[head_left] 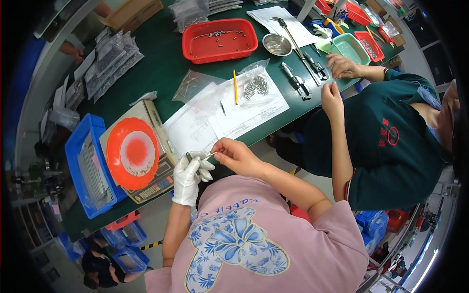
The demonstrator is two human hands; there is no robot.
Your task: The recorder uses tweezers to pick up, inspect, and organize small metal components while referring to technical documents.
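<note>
My left hand [188, 179], in a white glove, is closed round a small dark metal pin [188, 156] whose end sticks up between the fingers. Bare, my right hand [237, 156] pinches a thin pale stick [210, 156] by one end. The stick's other end reaches the gloved fingertips; whether it touches the pin I cannot tell. Just beyond both hands lie drawing sheets [195, 129] with a yellow pencil [235, 88], a thin dark pin [223, 108] and a bag of short metal pins [256, 87]. An orange dish [115, 146] with a pale, crumb-strewn middle sits on a cardboard box [155, 188] at left.
A blue tray [80, 156] stands left of the box. Further back are a red tray [220, 56] with metal pins, a steel bowl [277, 45], a caliper [296, 80] and plastic bags [110, 63]. A co-worker in dark green [376, 141] sits close at right, hands over the table.
</note>
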